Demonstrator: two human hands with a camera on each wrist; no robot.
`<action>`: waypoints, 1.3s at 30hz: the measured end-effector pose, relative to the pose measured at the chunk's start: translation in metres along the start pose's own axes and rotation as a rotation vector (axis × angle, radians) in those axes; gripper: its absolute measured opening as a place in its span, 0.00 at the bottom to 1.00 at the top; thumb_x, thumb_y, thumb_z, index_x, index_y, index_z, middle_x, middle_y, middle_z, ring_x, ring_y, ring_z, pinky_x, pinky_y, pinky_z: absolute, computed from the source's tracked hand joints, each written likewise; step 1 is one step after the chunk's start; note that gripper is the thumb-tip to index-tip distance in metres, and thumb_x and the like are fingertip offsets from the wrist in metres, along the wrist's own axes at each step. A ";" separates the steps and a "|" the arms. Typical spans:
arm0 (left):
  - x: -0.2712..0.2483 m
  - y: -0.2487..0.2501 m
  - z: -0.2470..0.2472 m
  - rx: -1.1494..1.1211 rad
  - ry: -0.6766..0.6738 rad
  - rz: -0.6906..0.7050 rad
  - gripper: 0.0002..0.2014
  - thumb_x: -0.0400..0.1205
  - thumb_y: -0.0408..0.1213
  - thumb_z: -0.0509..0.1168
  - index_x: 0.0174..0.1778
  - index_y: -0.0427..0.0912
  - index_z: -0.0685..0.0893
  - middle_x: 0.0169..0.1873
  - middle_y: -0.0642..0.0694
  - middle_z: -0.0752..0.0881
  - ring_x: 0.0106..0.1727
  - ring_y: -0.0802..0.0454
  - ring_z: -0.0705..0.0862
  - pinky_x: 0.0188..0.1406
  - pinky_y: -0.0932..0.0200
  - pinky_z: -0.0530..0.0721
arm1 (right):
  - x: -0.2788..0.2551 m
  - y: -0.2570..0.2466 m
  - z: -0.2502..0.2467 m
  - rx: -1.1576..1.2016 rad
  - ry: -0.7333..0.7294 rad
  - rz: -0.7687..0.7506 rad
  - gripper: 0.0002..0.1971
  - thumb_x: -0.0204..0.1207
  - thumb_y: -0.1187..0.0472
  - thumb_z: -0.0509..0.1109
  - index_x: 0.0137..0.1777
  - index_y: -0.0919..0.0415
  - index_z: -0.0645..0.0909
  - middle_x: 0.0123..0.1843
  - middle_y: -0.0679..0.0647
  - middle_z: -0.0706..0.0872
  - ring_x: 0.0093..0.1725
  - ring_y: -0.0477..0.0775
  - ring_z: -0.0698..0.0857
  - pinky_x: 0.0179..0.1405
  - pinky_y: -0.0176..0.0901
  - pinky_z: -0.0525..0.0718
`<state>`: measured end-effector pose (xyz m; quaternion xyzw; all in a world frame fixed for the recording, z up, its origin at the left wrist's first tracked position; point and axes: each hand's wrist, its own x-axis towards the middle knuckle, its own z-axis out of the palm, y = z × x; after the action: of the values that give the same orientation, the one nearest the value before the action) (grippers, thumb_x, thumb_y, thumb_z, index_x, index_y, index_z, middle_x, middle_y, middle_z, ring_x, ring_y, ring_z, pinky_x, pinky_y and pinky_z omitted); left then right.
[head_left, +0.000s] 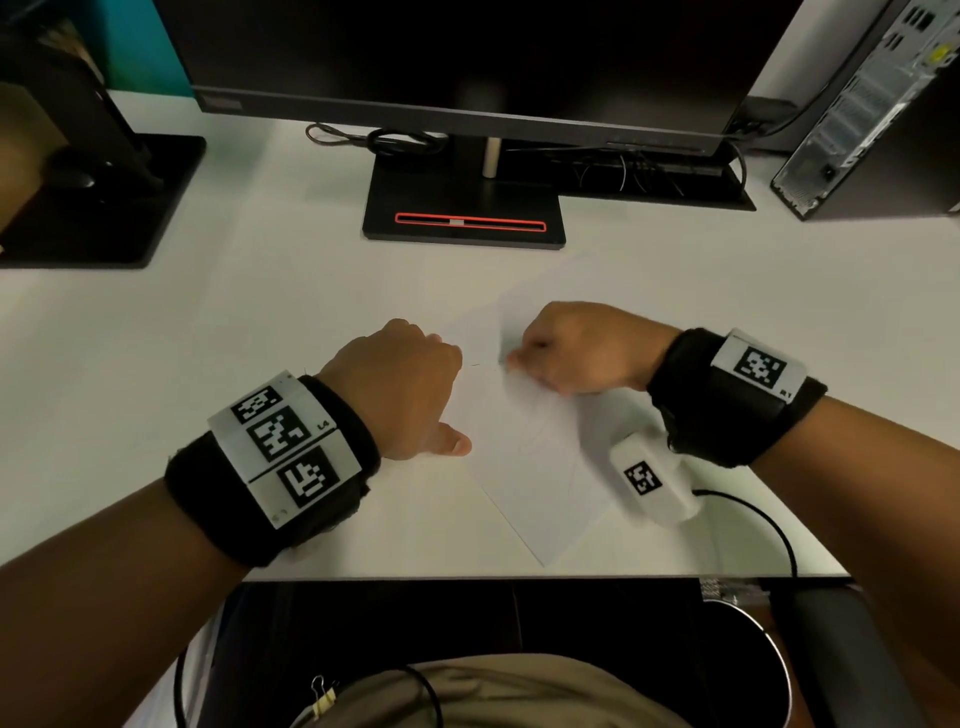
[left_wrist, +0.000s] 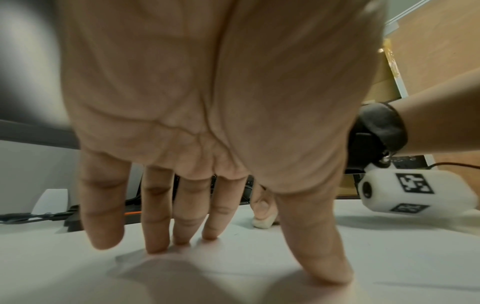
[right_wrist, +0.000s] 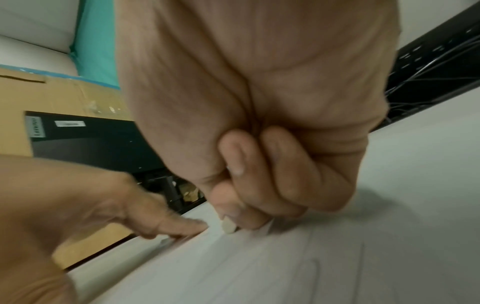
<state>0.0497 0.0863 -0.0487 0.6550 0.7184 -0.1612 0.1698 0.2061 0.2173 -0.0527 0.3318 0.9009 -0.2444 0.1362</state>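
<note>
Before the monitor stand (head_left: 462, 197), the left hand (head_left: 400, 384) presses straight, spread fingers onto the paper sheet (head_left: 540, 483) lying on the desk (head_left: 260, 312); further right, the right hand (head_left: 576, 348), fingers curled, pinches a small eraser (right_wrist: 230, 226) against that sheet.

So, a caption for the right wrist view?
Right hand pinches a small eraser against the paper; left hand presses it flat.
</note>
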 end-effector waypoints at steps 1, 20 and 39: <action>0.000 0.000 0.000 0.002 -0.001 -0.001 0.36 0.76 0.67 0.66 0.71 0.45 0.73 0.61 0.50 0.78 0.63 0.47 0.72 0.47 0.53 0.75 | 0.000 0.001 0.000 -0.009 0.021 0.000 0.25 0.87 0.47 0.60 0.32 0.62 0.78 0.29 0.60 0.83 0.30 0.56 0.78 0.34 0.46 0.77; -0.002 0.001 -0.002 0.017 -0.011 0.009 0.37 0.77 0.67 0.66 0.74 0.46 0.71 0.71 0.48 0.76 0.68 0.46 0.72 0.55 0.52 0.79 | 0.004 0.014 -0.008 -0.052 -0.028 -0.012 0.26 0.87 0.46 0.59 0.32 0.63 0.80 0.28 0.56 0.81 0.27 0.55 0.76 0.34 0.46 0.77; 0.000 0.002 -0.003 0.034 -0.006 -0.001 0.33 0.76 0.68 0.66 0.66 0.45 0.74 0.55 0.50 0.77 0.60 0.47 0.73 0.47 0.54 0.74 | 0.001 -0.001 0.003 -0.113 -0.083 -0.107 0.25 0.88 0.44 0.59 0.33 0.60 0.76 0.31 0.56 0.82 0.33 0.55 0.79 0.40 0.48 0.81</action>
<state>0.0520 0.0881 -0.0457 0.6569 0.7154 -0.1755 0.1608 0.2047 0.2156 -0.0550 0.2646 0.9233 -0.2138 0.1784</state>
